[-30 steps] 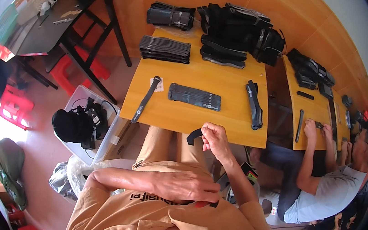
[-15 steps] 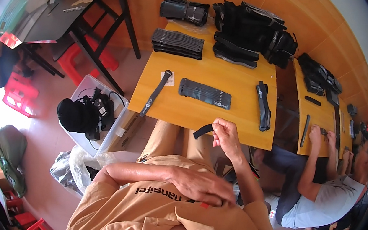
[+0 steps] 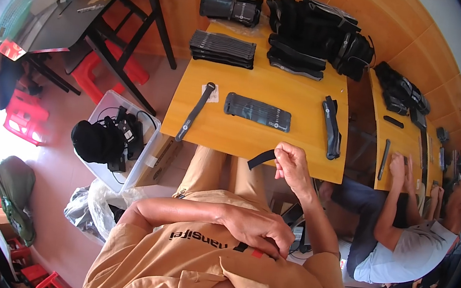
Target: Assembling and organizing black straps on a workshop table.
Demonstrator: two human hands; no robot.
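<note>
My right hand (image 3: 291,166) is closed on one end of a short black strap (image 3: 262,159), which sticks out to the left just in front of the table's near edge. Across my chest lies my left hand (image 3: 260,231), its fingers curled and bunched against the tan shirt (image 3: 193,260); whatever they grip is hidden. Ahead on the yellow table (image 3: 242,145), a flat stack of dark grey straps (image 3: 257,111) sits in the middle. To its left is a single grey strap (image 3: 195,112) with a looped end, and to its right a folded dark bundle (image 3: 331,127).
Stacked straps (image 3: 222,49) and black bundles (image 3: 313,33) fill the table's far side. A clear plastic bin (image 3: 142,162) with black items stands on the floor at left, near a dark table (image 3: 66,26). At right, a co-worker (image 3: 407,252) works at another yellow table (image 3: 392,164).
My right hand has risen slightly and moved a little right with the strap. My left hand, blurred before, now rests still at the chest with fingers more curled.
</note>
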